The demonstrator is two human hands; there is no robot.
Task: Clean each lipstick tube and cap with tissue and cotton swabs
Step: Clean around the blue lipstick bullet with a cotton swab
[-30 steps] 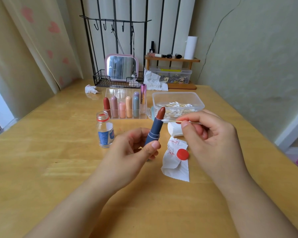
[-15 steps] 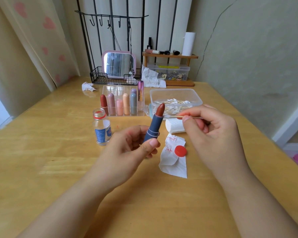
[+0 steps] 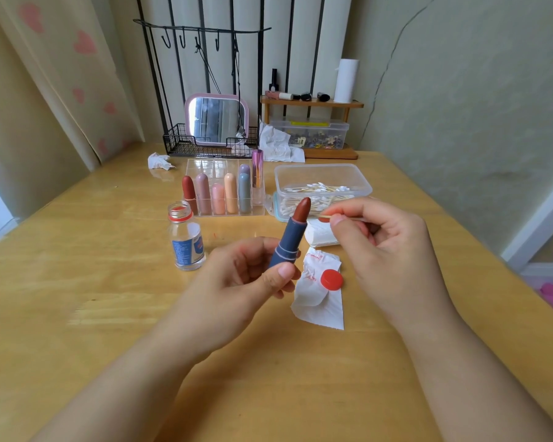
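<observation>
My left hand [image 3: 237, 282] grips an open blue lipstick tube [image 3: 286, 242] by its base, tilted right, with the brown-red bullet [image 3: 301, 208] extended. My right hand [image 3: 387, 247] pinches a cotton swab [image 3: 326, 215] between thumb and fingers; its tip points left, close beside the bullet. Below the hands a tissue [image 3: 318, 298] with red smears lies on the table, a red bottle cap [image 3: 331, 279] on it. A folded white tissue pad [image 3: 320, 235] lies behind my right hand.
An uncapped small clear bottle [image 3: 186, 242] stands left of my hands. Behind it a clear organizer [image 3: 225, 193] holds several capped lipsticks. A plastic box [image 3: 321, 178] of cotton swabs sits to its right. Crumpled tissues, a pink mirror, a wire rack and a wooden shelf stand at the back.
The swab tip has drawn back slightly to the right from the bullet. Both hands stay in nearly the same place; the camera view shifted a little.
</observation>
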